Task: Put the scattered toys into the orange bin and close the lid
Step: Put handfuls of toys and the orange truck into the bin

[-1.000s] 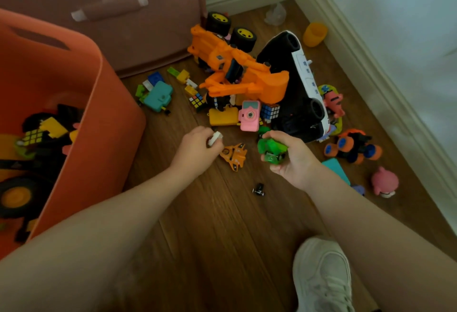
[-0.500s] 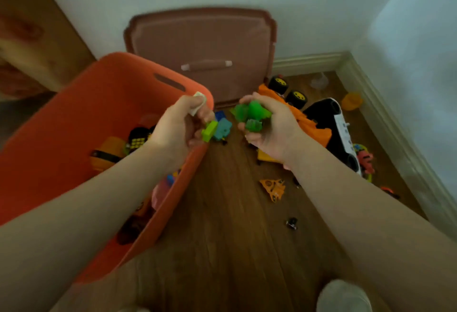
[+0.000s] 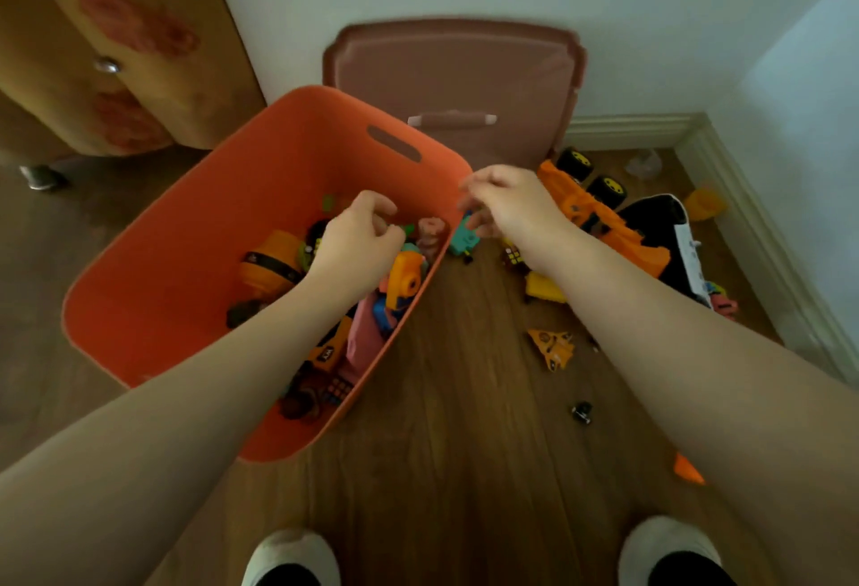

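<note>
orange bin [image 3: 186,269] sat open on the wood floor [image 3: 465,446], partly filled with toys, its brown lid [image 3: 455,74] propped against the wall behind. left hand [image 3: 358,241] hung inside the bin above the toys, fingers loosely curled, nothing visibly held. right hand [image 3: 506,204] hovered at the bin's right rim, fingers spread and blurred, empty. on the floor to the right lay an orange digger [image 3: 599,218], a small orange plane [image 3: 553,346] and a tiny black car [image 3: 582,412].
</note>
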{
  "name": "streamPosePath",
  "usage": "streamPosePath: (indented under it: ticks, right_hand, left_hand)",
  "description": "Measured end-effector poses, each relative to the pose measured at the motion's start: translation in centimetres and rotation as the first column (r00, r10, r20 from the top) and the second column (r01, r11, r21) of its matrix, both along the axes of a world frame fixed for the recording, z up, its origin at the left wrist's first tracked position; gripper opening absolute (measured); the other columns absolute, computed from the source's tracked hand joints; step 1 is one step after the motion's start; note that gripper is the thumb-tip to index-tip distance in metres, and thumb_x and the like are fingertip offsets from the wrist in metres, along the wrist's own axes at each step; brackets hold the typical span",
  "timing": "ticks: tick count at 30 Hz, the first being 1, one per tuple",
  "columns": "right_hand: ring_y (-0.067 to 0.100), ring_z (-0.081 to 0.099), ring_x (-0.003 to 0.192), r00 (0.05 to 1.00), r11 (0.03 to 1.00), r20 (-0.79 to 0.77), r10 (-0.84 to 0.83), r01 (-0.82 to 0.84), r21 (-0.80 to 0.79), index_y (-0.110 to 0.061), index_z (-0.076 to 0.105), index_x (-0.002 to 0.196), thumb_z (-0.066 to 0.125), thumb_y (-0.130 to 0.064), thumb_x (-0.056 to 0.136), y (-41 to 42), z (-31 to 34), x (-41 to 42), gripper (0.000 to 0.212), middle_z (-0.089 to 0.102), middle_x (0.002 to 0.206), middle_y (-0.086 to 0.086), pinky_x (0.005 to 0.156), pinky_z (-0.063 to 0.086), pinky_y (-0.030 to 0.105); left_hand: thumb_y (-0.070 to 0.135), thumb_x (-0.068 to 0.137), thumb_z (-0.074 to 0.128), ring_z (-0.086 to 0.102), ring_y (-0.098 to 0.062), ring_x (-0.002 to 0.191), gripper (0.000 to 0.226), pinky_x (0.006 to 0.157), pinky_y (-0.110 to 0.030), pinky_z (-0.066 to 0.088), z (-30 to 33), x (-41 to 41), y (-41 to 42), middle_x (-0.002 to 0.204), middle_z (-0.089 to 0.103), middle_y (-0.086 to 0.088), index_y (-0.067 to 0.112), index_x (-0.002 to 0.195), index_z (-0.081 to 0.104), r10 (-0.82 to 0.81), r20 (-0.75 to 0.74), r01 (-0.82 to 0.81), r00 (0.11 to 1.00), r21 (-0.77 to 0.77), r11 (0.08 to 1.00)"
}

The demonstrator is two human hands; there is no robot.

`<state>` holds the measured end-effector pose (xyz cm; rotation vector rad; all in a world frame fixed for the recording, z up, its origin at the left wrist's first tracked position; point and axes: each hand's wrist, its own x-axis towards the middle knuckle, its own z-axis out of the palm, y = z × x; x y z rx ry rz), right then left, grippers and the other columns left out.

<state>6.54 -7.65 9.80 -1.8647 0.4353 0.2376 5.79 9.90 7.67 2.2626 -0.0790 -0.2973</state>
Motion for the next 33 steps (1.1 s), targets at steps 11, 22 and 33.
streamPosePath:
  ticks: [11, 22, 33]
  right_hand:
    - [0.026, 0.060, 0.088, 0.963, 0.884, -0.269, 0.035, -0.155, -0.441, -0.009, 0.065, 0.098, 0.050, -0.013, 0.094, -13.7, -7.8, -7.5, 0.016, 0.064, 0.101, 0.013, 0.073, 0.048, 0.034]
    - [0.020, 0.050, 0.101, 0.703, 0.612, -0.611, 0.364, -0.675, -0.412, -0.022, 0.055, 0.108, 0.064, -0.034, 0.084, -17.5, -16.5, -15.4, 0.028, 0.050, 0.112, 0.002, 0.083, 0.043, 0.032]
    - [0.022, 0.055, 0.090, 0.809, 0.698, -0.509, 0.292, -0.544, -0.465, -0.017, 0.050, 0.094, 0.055, -0.012, 0.087, -17.4, -18.9, -18.5, 0.011, 0.052, 0.112, 0.004, 0.077, 0.049, 0.035]
  left_hand:
    - [0.019, 0.088, 0.048, 0.054, -0.016, 0.079, 0.018, 0.066, -0.029, 0.043, -1.5, -3.1, -11.7, 0.089, 0.057, 0.002, 0.016, 0.102, 0.058, -0.530, 0.105, 0.505, 0.841, 0.200, 0.840]
    - [0.014, 0.091, 0.046, 0.035, -0.033, 0.124, 0.059, 0.093, -0.043, 0.041, -13.1, -6.1, -19.0, 0.145, 0.022, -0.010, 0.028, 0.144, 0.024, -0.816, -0.260, 0.810, 0.516, 0.457, 0.367]
    - [0.015, 0.088, 0.054, 0.025, -0.039, 0.130, 0.063, 0.094, -0.051, 0.035, -16.6, -7.0, -22.0, 0.151, 0.010, -0.012, 0.029, 0.141, 0.022, -0.828, -0.376, 0.772, 0.417, 0.627, 0.104]
